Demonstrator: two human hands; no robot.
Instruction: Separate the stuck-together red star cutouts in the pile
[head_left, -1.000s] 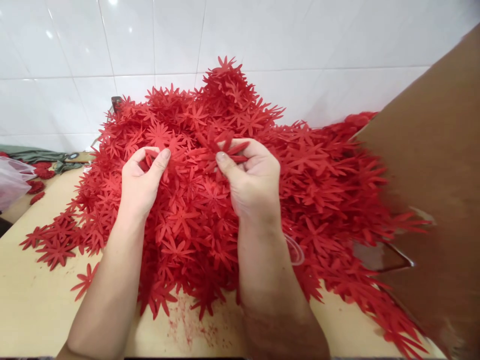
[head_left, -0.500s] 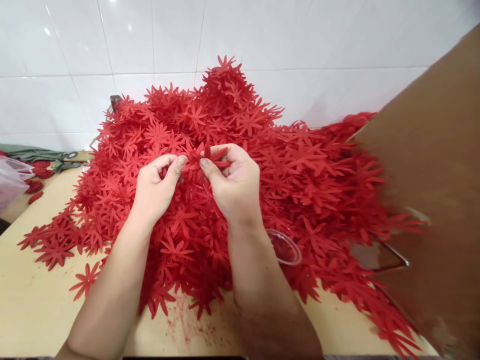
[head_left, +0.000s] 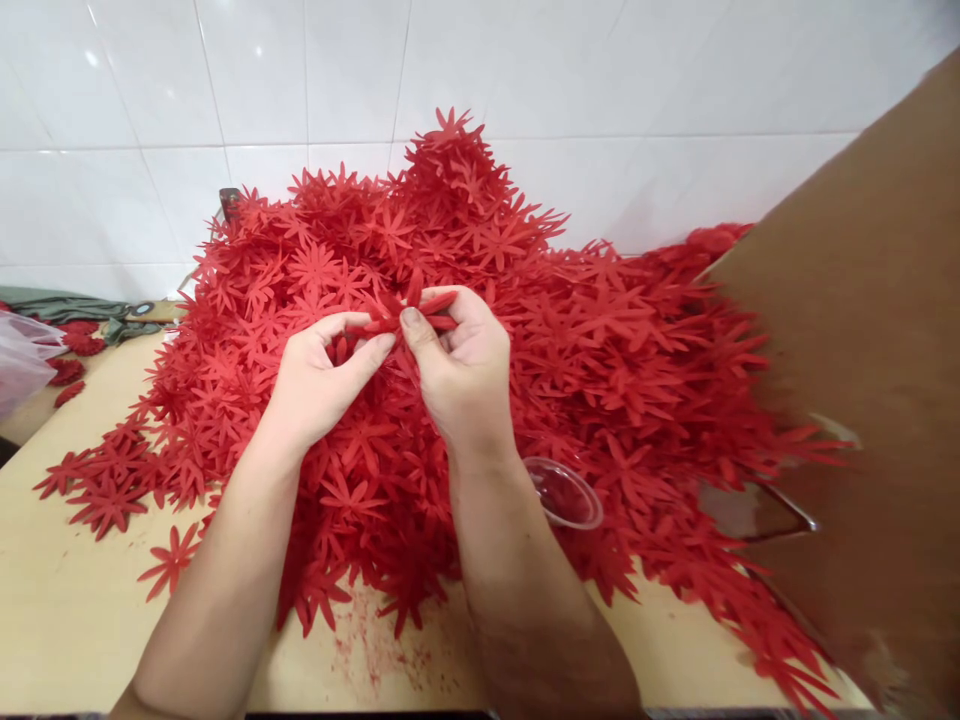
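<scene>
Between my two hands is a red fabric flower piece [head_left: 414,288] with narrow, pointed petals. My right hand [head_left: 466,375] pinches it near the centre, thumb in front and fingers curled behind. My left hand [head_left: 319,378] closes on its left-hand petals, with thumb and forefinger almost meeting my right thumb. Behind and below both hands rises a large heap of similar red flower pieces [head_left: 322,265]. A clear plastic bowl [head_left: 589,500], partly covered by my right forearm, sits tilted against the heap.
The heap lies on a pale wooden table [head_left: 60,590] against a white tiled wall [head_left: 637,70]. On the right stands a large brown board [head_left: 862,330], near a metal bar [head_left: 787,505]. A translucent plastic bag [head_left: 26,360] and green cloth [head_left: 67,305] lie at far left.
My left thumb has slid right, closer to my right thumb. My right hand has shifted slightly left. The held flower piece has turned a little, one petal now standing up.
</scene>
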